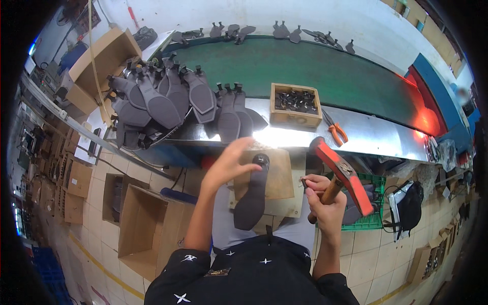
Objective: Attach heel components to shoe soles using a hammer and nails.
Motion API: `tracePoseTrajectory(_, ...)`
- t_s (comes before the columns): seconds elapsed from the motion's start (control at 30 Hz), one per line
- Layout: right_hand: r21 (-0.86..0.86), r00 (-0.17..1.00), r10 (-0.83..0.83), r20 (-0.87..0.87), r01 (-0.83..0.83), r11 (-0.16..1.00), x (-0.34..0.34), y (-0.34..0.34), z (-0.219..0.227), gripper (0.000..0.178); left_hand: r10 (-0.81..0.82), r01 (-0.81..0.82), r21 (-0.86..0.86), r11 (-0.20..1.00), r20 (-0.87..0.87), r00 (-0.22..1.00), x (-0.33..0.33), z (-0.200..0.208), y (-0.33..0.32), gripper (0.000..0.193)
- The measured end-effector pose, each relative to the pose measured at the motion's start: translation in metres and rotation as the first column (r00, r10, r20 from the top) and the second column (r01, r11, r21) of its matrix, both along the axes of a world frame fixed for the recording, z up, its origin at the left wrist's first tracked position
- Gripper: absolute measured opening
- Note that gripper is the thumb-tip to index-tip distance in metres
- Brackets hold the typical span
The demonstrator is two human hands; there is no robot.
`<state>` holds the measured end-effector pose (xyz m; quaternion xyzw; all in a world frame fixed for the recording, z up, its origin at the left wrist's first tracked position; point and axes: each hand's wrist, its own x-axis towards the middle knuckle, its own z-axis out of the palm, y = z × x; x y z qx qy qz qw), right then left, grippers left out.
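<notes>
A dark grey shoe sole (250, 202) lies on a tan board (280, 175) over my lap, its black heel (262, 161) at the far end. My left hand (229, 163) is open, thumb and fingers apart, just left of that heel; whether the thumb touches it I cannot tell. My right hand (326, 207) is closed around the wooden handle of a hammer (351, 184) with a red head. The same hand pinches a small dark piece (304, 183) between thumb and forefinger, right of the board.
On the metal ledge ahead stand a wooden box (296, 119) of small dark pieces, orange-handled pliers (336, 133) and a heap of grey soles (162, 99). Behind runs a green conveyor belt (305, 66). Cardboard boxes (147, 223) sit left, a green crate (375, 203) right.
</notes>
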<state>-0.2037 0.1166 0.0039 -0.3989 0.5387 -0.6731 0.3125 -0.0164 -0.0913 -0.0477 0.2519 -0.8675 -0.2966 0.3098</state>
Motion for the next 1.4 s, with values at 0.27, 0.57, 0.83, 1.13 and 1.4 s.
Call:
tracePoseTrajectory(0.27, 0.136, 0.982, 0.128, -0.137, -0.110, 0.985, 0.002, -0.070, -0.041, 0.019, 0.053, 0.011, 0.268, 0.963, -0.231, 0.972, -0.020, -0.035, 0.018, 0.020)
tracePoseTrajectory(0.57, 0.153, 0.865, 0.267, -0.426, -0.222, 0.963, -0.005, -0.104, -0.063, 0.023, 0.131, -0.064, 0.324, 0.944, -0.190, 0.973, -0.015, -0.036, 0.023, 0.030)
tracePoseTrajectory(0.83, 0.066, 0.799, 0.241, -0.551, -0.246, 0.967, 0.002, -0.109, -0.048, 0.026, 0.103, -0.017, 0.320, 0.947, -0.251, 0.962, -0.013, -0.033, 0.023, 0.026)
tracePoseTrajectory(1.13, 0.137, 0.625, 0.275, -0.730, -0.261, 0.956, -0.001, -0.108, -0.036, 0.024, 0.107, -0.022, 0.351, 0.936, -0.226, 0.968, -0.011, -0.033, 0.026, 0.024)
tracePoseTrajectory(1.4, 0.153, 0.518, 0.228, -0.824, -0.185, 0.971, 0.001, -0.097, -0.025, 0.022, 0.092, 0.029, 0.382, 0.924, -0.294, 0.951, -0.014, -0.036, 0.020, 0.032)
